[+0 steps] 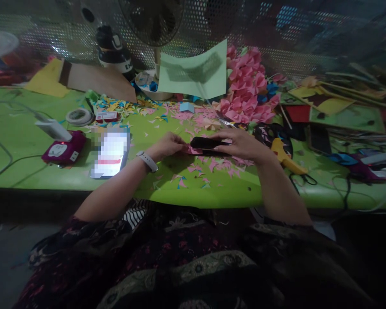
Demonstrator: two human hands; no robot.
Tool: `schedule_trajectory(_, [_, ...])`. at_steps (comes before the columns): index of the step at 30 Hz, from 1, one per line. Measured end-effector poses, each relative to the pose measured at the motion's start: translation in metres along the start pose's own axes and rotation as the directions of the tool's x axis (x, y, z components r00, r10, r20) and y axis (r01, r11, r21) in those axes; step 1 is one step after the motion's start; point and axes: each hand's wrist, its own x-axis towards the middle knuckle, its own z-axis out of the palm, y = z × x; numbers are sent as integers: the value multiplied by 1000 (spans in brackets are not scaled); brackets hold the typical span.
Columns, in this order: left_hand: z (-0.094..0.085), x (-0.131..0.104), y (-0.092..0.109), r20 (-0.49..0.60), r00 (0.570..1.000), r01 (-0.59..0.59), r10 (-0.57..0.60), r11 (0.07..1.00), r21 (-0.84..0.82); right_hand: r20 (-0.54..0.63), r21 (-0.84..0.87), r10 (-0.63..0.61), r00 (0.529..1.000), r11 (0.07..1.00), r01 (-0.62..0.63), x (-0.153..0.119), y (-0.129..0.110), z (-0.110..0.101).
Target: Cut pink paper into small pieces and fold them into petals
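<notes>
A black stapler lies low over the green tabletop, and my right hand is wrapped round its rear part. Its jaw faces left, toward my left hand. The fingertips of my left hand pinch a small piece of pink paper, which sits at the stapler's mouth. Whether the jaw presses on the paper cannot be made out. Pink paper scraps lie around and below the stapler. Behind my right hand is a pair of scissors, partly hidden among scraps.
A lit phone and a purple power adapter lie to the left. Folded pink paper pieces are heaped at the back, beside a pale green sheet. A yellow glue gun rests at right. A fan stands behind.
</notes>
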Motion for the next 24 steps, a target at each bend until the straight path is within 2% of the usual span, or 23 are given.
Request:
schedule_trajectory(3, [1, 1, 0, 50, 998, 24, -27, 998, 58, 4, 3, -27, 1000, 1000, 27, 0, 1, 2])
schedule_trajectory(11, [1, 1, -4, 75, 996, 36, -37, 999, 14, 28, 1, 14, 999, 1000, -14, 0, -3, 1])
schedule_trajectory(16, [0, 1, -3, 57, 996, 74, -74, 997, 11, -64, 8, 52, 997, 999, -52, 7, -11, 5])
schedule_trajectory(20, [2, -5, 2, 58, 992, 115, -113, 993, -27, -159, 1, 76, 984, 997, -77, 25, -22, 6])
schedule_trajectory(24, [4, -9, 6, 41, 993, 108, -106, 993, -37, -116, -51, 84, 990, 995, -90, 59, -36, 15])
